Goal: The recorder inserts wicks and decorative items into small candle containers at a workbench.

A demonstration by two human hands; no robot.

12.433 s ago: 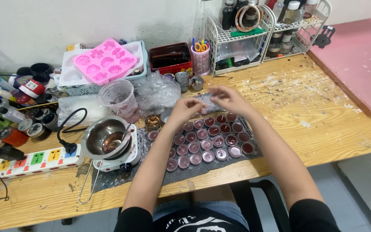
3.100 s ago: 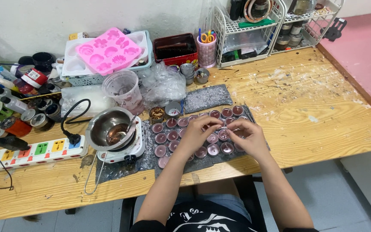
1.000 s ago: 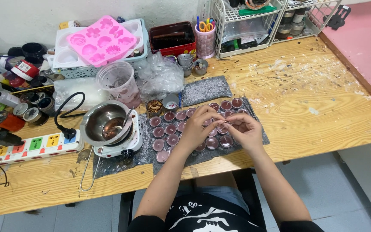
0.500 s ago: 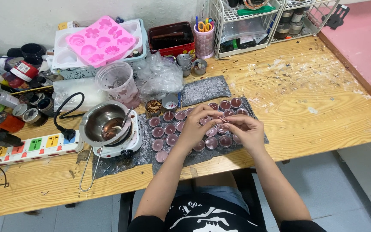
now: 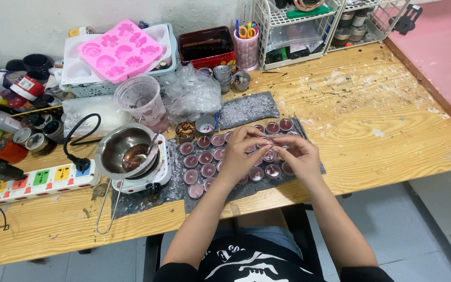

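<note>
Both hands meet over the rows of small cups point(image 5: 204, 156) on the grey mat point(image 5: 246, 110), mid-desk; left hand point(image 5: 240, 156) curled, fingertips pinched w/ the right hand point(image 5: 301, 156) around one cup point(image 5: 265, 142) in the upper-middle rows; can't tell exactly what the fingers grip, too small, prob. the cup rim or sth at its centre. Step in hand, as I judge it: working cup by cup thru the filled rows; next move calls for a fine pinch, cup kept level, neighbours not knocked since they sit touching.

Containers: cups hold dark pink-red fill, looks like set wax; steel pot point(image 5: 126, 151) on a small white hotplate point(image 5: 149, 180), left of mat, has brownish-red residue + a spoon; clear plastic cup point(image 5: 143, 102) behind it, pink-stained, near empty; small tin point(image 5: 185, 131) w/ brown bits; pink mould point(image 5: 118, 49) lies on a white tray at back; pen pot point(image 5: 245, 47) w/ scissors; power strip point(image 5: 32, 180) far left on the desk point(image 5: 371, 125).
</note>
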